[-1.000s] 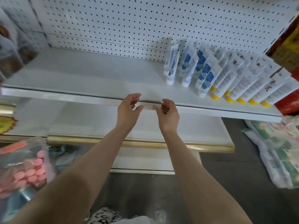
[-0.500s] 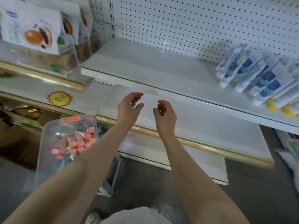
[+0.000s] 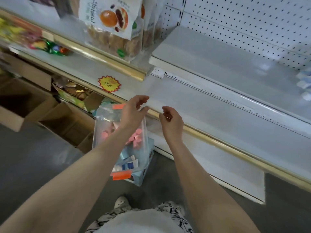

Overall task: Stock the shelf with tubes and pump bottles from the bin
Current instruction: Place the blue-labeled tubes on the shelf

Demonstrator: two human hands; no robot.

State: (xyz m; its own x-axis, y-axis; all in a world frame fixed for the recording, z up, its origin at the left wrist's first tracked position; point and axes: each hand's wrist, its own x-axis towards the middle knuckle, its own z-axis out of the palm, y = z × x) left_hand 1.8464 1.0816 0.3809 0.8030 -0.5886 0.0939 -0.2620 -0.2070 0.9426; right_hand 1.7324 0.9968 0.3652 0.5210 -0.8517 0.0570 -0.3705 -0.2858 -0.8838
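Observation:
A clear plastic bin (image 3: pixel 106 132) with orange latches stands on the floor below the shelves, holding pink-capped tubes (image 3: pixel 136 139) and blue-and-white tubes (image 3: pixel 128 163). My left hand (image 3: pixel 133 113) hovers above the bin, fingers loosely curled and holding nothing. My right hand (image 3: pixel 170 122) hangs beside it to the right, over the gold shelf edge, also empty with relaxed curled fingers. The white shelf (image 3: pixel 218 64) runs along the upper right. A few blurred tubes (image 3: pixel 304 81) stand on it at the frame's right edge.
Snack bags (image 3: pixel 114 27) stand on the neighbouring shelf at upper left. A yellow starburst price tag (image 3: pixel 109 84) sticks to a lower shelf. Open cardboard boxes (image 3: pixel 25 105) sit on the floor at left. My shoe (image 3: pixel 121 201) shows near the bottom.
The view has swung left and down, from the stocked tubes to the bin. Both empty hands have dropped from the shelf edge to just above the bin.

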